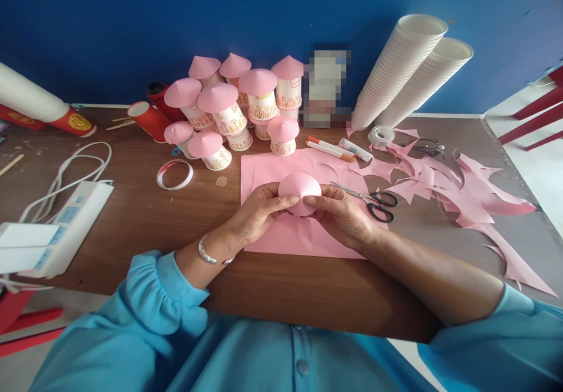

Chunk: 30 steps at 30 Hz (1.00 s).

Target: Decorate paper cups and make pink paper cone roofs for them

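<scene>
Both my hands hold a pink paper cone (299, 188) over a sheet of pink paper (303, 234) on the brown table (145, 216). My left hand (259, 210) pinches the cone's left side with closed fingers; a silver bangle sits on that wrist. My right hand (341, 213) grips the cone's right side, thumb pressed on its rim. Behind the sheet stand several paper cups topped with pink cones (240, 108).
Scissors (378, 201) lie right of the sheet beside pink paper scraps (466, 196). Glue stick and markers (336, 149), a tape roll (380, 135) and two stacks of white cups (404, 70) are behind. A tape ring (175, 174), red cups (149, 119) and a power strip (65, 222) lie left.
</scene>
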### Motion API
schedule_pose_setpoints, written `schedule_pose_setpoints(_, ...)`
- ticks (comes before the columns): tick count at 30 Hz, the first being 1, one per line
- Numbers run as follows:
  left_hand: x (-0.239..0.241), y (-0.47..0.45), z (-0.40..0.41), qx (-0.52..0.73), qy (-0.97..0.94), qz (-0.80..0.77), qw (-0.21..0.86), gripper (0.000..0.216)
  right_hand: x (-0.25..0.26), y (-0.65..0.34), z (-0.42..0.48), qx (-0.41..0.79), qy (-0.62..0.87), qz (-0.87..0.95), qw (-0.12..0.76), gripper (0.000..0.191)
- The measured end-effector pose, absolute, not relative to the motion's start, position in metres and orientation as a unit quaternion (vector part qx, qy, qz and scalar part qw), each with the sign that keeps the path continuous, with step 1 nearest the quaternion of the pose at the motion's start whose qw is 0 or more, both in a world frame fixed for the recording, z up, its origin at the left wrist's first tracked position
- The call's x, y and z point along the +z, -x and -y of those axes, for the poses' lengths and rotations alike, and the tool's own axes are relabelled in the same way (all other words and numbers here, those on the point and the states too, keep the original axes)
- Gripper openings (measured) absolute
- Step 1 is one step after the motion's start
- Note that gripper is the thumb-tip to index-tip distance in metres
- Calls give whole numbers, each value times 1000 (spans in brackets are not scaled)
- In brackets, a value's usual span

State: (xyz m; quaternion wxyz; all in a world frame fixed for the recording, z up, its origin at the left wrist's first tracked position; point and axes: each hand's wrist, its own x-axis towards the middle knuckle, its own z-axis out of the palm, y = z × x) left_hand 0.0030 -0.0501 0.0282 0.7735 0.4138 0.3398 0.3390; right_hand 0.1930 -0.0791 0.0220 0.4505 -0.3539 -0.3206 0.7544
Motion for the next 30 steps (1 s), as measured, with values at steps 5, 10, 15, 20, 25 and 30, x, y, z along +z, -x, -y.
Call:
schedule_pose_setpoints(5, 27, -5, 48, 341, -378, -316, 801, 29, 21, -193, 80, 747, 352, 324, 462, 19)
schedule_pose_setpoints(10, 24, -5, 45, 346, -323, -305, 826, 26, 24, -193, 81, 726, 366, 354, 462, 20)
schedule_pose_setpoints(15, 24, -7, 46, 342, -342, -328, 812, 29, 27, -191, 82, 709, 380, 359, 474, 20)
schedule_pose_setpoints(20, 27, -7, 48, 337, -361, -329, 805, 32, 26, -190, 82, 703, 394, 352, 475, 22)
schedule_pose_setpoints(25, 28, -7, 49, 342, -381, -340, 789, 35, 26, -190, 84, 708, 394, 341, 477, 23)
schedule_pose_setpoints(30, 28, -8, 50, 358, -393, -364, 765, 37, 27, -190, 84, 715, 396, 325, 475, 24)
